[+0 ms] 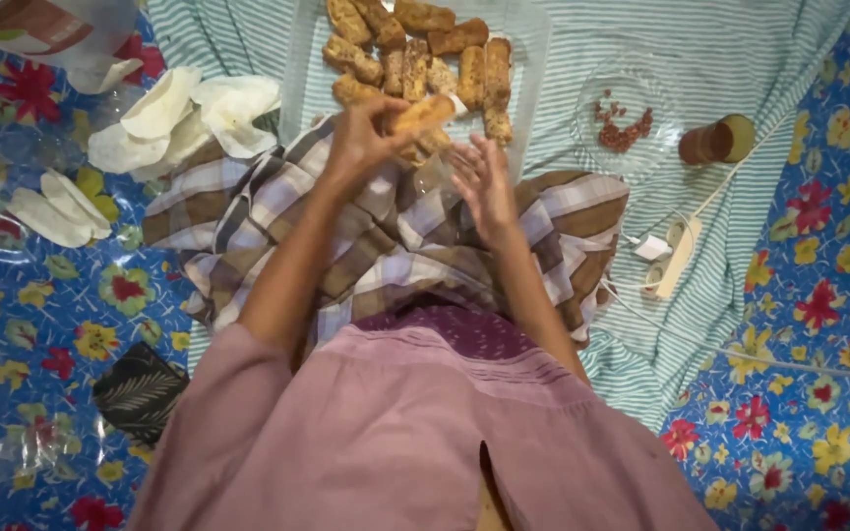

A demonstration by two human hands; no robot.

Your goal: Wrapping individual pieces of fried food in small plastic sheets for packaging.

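Head camera looked straight down: the left hand [361,143] pinched a golden-brown roll [423,114] between fingertips, lifted above the checked cloth [386,246] over the lap. At three o'clock of it, the right hand [484,187] hovered with fingers spread, gripping nothing. At twelve o'clock a batch of fried rolls [425,49] lay on the striped sheet [740,59]. White wrappers [189,113] sat at nine o'clock; a glass plate [625,123] and brown cup [717,141] at two o'clock.

Floor sheet [819,324] blue with red-yellow flowers; cloth [740,59] green-white striped; lap wrap [395,236] brown-white plaid; top [395,433] mauve; rolls [415,49] golden-brown; wrappers [179,113] white.
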